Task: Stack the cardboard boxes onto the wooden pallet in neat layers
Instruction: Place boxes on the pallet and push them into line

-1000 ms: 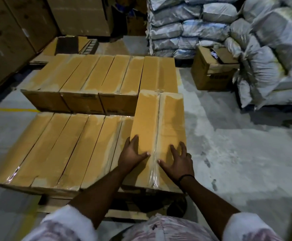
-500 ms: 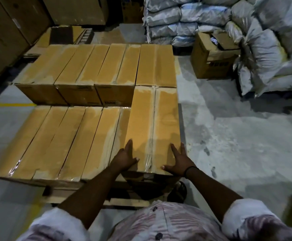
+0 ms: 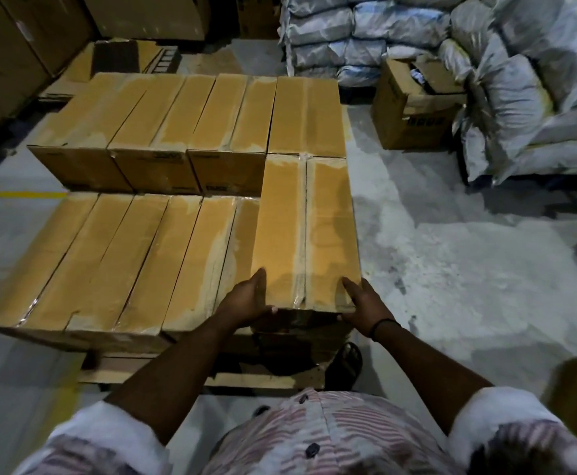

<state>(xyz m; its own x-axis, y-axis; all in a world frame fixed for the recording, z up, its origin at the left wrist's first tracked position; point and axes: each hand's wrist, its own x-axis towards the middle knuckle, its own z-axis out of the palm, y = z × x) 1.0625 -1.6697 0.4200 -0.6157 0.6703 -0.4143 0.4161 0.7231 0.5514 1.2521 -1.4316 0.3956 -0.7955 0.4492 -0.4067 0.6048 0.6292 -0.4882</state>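
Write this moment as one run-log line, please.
step: placing box | left hand: holds near-left corner of top box | right hand: holds near-right corner | top box: above near row | wooden pallet: underneath

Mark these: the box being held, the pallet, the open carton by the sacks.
held box [image 3: 306, 231], head view, taped top face
pallet [image 3: 263, 380], head view, front plank
open carton [image 3: 414, 128], head view, front wall

No text can be read. Dark print on the near ends of the rear boxes [image 3: 156, 173] and on the open carton [image 3: 407, 121] is too blurred.
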